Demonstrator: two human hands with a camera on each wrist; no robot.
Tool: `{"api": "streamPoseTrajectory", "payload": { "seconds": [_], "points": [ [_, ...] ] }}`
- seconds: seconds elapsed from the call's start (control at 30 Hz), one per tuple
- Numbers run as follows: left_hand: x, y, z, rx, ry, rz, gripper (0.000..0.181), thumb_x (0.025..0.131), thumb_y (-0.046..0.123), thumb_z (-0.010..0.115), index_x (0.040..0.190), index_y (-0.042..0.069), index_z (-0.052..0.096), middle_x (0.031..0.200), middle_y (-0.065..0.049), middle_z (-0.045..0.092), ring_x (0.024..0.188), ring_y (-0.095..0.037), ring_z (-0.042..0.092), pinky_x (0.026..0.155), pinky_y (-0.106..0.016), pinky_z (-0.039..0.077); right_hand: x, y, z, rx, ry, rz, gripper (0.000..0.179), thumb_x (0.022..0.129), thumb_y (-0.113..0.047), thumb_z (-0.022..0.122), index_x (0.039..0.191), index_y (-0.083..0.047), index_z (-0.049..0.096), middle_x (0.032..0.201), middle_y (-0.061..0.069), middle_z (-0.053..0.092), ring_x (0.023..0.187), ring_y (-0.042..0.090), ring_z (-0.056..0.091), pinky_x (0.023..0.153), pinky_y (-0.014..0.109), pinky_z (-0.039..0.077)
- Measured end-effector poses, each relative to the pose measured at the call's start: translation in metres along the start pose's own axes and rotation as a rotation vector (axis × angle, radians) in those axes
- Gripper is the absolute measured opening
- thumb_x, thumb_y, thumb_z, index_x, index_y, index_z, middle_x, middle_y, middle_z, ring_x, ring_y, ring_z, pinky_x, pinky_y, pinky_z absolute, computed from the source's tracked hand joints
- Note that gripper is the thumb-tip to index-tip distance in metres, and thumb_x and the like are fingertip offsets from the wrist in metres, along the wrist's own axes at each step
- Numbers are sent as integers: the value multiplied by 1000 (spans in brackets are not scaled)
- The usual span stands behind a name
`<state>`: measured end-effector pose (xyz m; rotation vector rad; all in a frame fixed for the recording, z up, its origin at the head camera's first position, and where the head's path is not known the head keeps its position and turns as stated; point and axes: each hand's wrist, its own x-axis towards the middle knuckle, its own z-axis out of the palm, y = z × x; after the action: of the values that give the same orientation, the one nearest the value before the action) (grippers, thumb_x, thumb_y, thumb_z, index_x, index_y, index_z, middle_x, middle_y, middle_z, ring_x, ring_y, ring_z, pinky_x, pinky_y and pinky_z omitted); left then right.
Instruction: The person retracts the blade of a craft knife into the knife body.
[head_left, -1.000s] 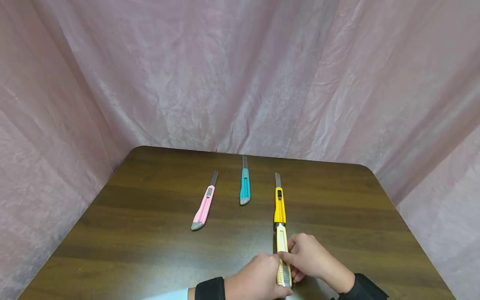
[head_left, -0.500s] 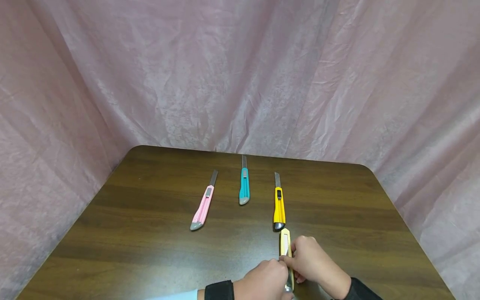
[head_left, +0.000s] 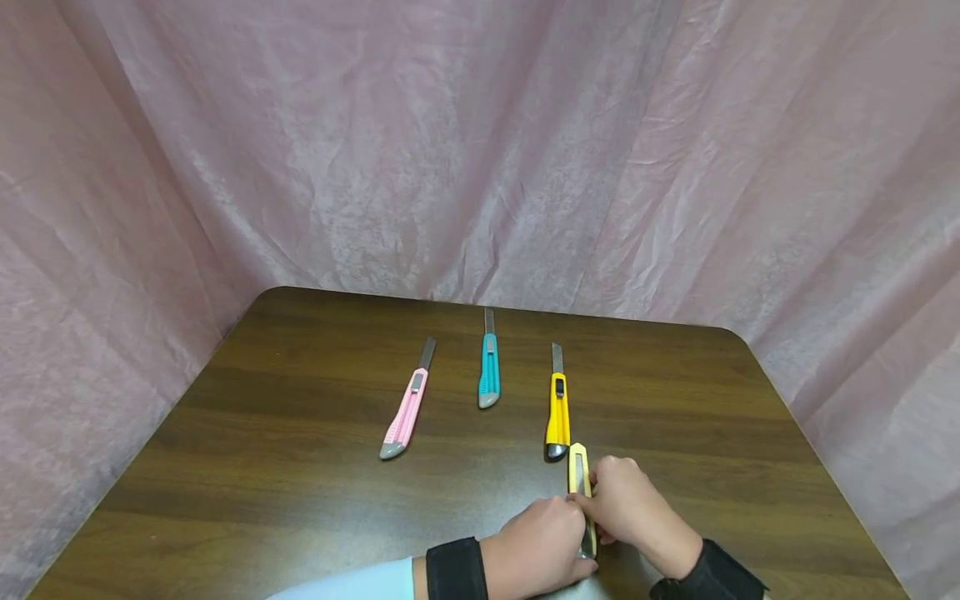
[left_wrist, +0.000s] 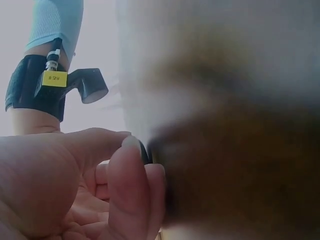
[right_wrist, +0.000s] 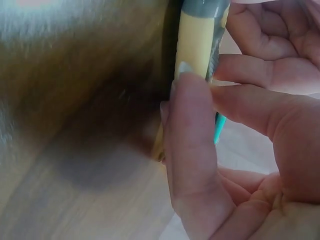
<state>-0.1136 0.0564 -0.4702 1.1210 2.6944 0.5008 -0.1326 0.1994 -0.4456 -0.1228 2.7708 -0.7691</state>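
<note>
Both hands are on a pale yellow utility knife [head_left: 578, 467] near the front right of the table. My right hand [head_left: 637, 504] pinches its body from the right, which the right wrist view shows with the pale handle [right_wrist: 194, 42] between thumb and fingers. From the left, my left hand [head_left: 538, 542] pinches the knife near its grey end, and its knuckles hide part of the handle. No blade sticks out from the far tip. Just beyond lies a bright yellow utility knife [head_left: 558, 417], blade out, its dark end close to the pale one's tip.
A teal utility knife [head_left: 489, 371] and a pink one [head_left: 405, 414] lie further left, blades extended and aimed at the back. The brown wooden table [head_left: 262, 467] ends at a pink curtain [head_left: 480, 150].
The pale yellow knife has moved right, out of line with the bright yellow knife, dipping nearer and then going a little away again. Both hands went with it. The other knives stay put.
</note>
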Motion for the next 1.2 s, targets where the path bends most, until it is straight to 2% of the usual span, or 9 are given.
{"api": "streamPoseTrajectory", "payload": {
  "seconds": [0.2, 0.37, 0.57, 0.73, 0.83, 1.0, 1.2],
  "points": [
    [6, 0, -2, 26, 25, -46, 39, 81, 42, 73, 59, 20, 49, 50, 12, 41, 39, 0, 38, 31, -16, 33, 6, 0, -4, -21, 0, 26, 18, 82, -16, 74, 74, -8, 60, 50, 1, 52, 37, 9, 54, 33, 21, 49],
    [8, 0, -6, 43, 28, -33, 40, 81, 43, 73, 57, 20, 50, 48, 12, 40, 39, 1, 38, 32, -16, 33, 7, 0, -8, -30, 11, 22, 16, 82, -15, 74, 78, -6, 61, 51, 1, 52, 37, 10, 54, 33, 21, 49],
    [8, -1, -9, 49, 28, -38, 40, 79, 49, 73, 62, 17, 54, 51, 11, 42, 42, 0, 40, 35, -15, 35, 11, 3, -17, -73, 22, 33, 24, 84, -27, 72, 71, -10, 61, 48, 0, 51, 36, 10, 53, 34, 23, 49],
    [7, 0, -11, 8, 2, -93, 46, 78, 53, 72, 56, 18, 52, 50, 10, 42, 40, -2, 41, 33, -17, 35, 38, 10, -42, -154, 108, 79, 33, 87, -37, 68, 68, -10, 59, 49, 0, 52, 39, 12, 53, 38, 25, 46],
    [7, 0, -10, -13, -4, -89, 45, 78, 49, 73, 53, 19, 50, 50, 10, 43, 39, -2, 41, 32, -16, 34, 59, 12, -53, -156, 133, 99, 35, 88, -37, 67, 69, -8, 61, 50, 2, 52, 42, 15, 55, 40, 26, 47],
    [5, -1, -7, -13, -7, -47, 40, 79, 42, 75, 56, 19, 52, 53, 11, 43, 41, 0, 41, 33, -15, 33, 85, 7, -55, -121, 107, 108, 37, 88, -35, 67, 67, -5, 63, 51, 4, 54, 43, 16, 56, 41, 25, 50],
    [8, -1, -2, -13, 11, -24, 35, 79, 39, 76, 60, 18, 54, 57, 11, 43, 44, 0, 41, 33, -15, 33, 102, 4, -52, -95, 100, 134, 38, 88, -34, 68, 65, -5, 64, 53, 5, 55, 45, 18, 57, 42, 25, 51]
  ]
}}
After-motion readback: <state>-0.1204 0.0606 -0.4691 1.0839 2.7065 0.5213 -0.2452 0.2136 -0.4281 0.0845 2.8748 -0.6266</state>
